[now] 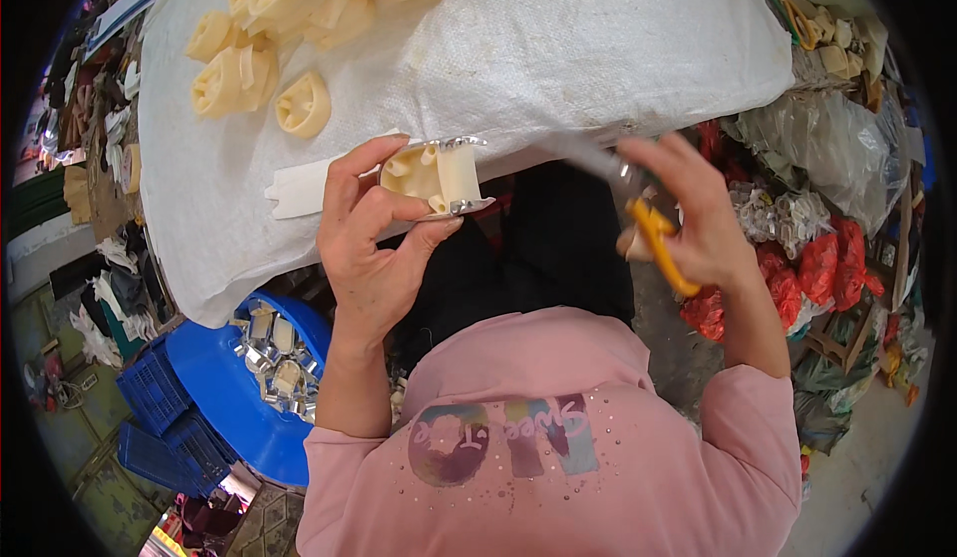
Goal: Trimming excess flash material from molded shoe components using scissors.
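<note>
My left hand [374,233] pinches a cream plastic part [429,173] between thumb and fingers, over the near edge of the table. Shiny silver trim [467,206] runs along the part's edges, and its hollow side with small posts faces up. Over to the right, my right hand [688,208] is closed round a yellow-handled tool [660,246]. Its pale end points left toward the part but is apart from it; motion blur hides what kind of tool it is. A white strip [301,190] lies beside my left hand.
Several cream plastic parts [302,104] are heaped at the far left of the white-covered table [558,48]. A blue tub [214,377] of silver-trimmed parts stands below left, near dark blue crates [159,447]. Red bags [822,268] and clear plastic sheeting [827,148] lie on the right.
</note>
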### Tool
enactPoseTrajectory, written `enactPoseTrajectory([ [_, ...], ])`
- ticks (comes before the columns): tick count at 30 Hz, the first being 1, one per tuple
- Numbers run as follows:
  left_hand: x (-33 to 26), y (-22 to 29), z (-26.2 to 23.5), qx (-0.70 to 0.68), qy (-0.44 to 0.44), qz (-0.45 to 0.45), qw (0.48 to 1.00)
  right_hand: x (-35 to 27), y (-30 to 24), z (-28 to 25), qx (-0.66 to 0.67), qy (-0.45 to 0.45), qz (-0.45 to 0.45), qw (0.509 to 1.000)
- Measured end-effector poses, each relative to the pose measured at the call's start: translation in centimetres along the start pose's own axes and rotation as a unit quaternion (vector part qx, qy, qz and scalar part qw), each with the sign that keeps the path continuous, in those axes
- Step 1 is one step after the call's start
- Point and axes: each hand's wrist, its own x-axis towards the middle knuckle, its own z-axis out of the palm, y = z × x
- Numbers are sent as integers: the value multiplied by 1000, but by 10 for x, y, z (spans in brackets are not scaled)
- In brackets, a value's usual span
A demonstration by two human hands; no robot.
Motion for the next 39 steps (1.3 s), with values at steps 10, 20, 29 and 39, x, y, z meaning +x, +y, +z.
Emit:
enactPoseTrajectory([
  [10,-1,7,-14,25,-20,21,999,10,-31,-26,-180,-113,-107,971],
  [20,-3,12,-14,84,-53,48,994,18,-34,-30,-243,-100,-173,949],
  [29,-2,16,-10,104,-79,60,990,21,-34,-41,-276,-104,-200,934],
  [39,-2,19,-6,132,-84,26,987,22,-39,-46,-290,-94,-218,927],
])
